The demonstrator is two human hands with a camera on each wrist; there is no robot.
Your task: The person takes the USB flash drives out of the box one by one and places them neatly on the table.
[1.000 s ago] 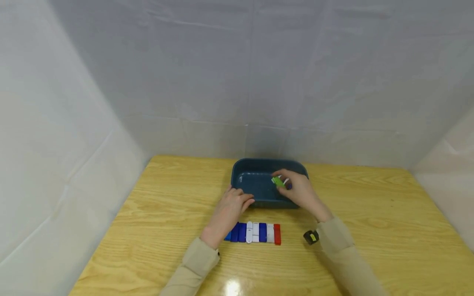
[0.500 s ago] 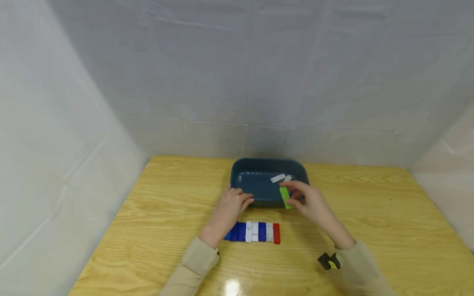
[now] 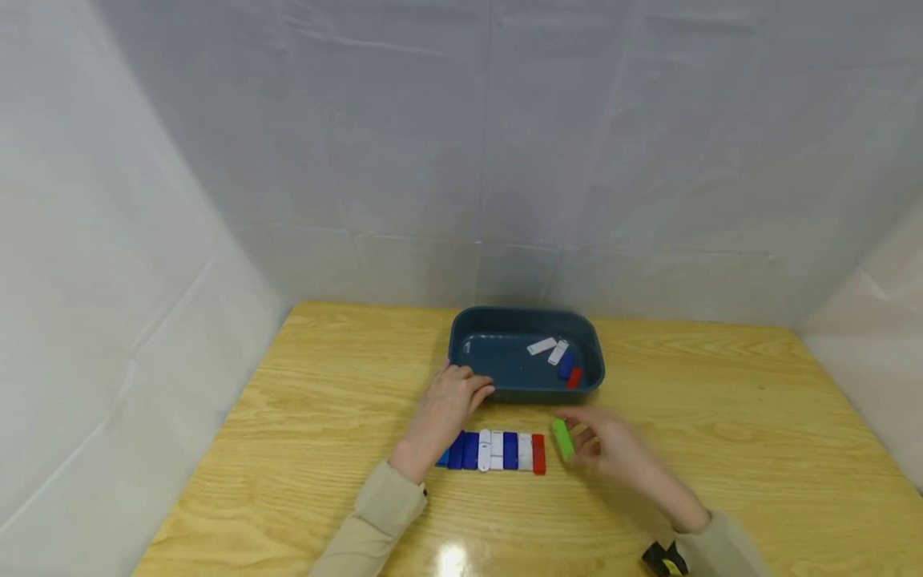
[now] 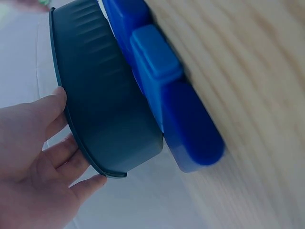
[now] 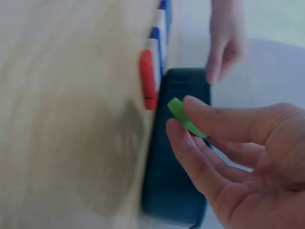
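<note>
A dark blue tray [image 3: 472, 322] stands at the table's middle with a white, a blue and a red stick [image 3: 573, 377] inside. My left hand [image 3: 447, 405] rests on the table with its fingertips touching the tray's near rim [image 4: 76, 143]. In front of the tray lies a row of blue, white and red sticks [image 3: 497, 453]. My right hand [image 3: 606, 445] pinches a green stick [image 3: 563, 439] between thumb and fingers, just right of the row's red end; the green stick [image 5: 183, 117] shows clearly in the right wrist view.
The wooden table [image 3: 757, 417] is enclosed by white sheet walls on three sides. A small black and yellow device [image 3: 665, 559] sits at my right wrist. A blue stick [image 4: 171, 100] fills the left wrist view close up.
My right hand has lifted the green stick out of the tray and brought it toward me, down to the right end of the row. The left hand stayed put.
</note>
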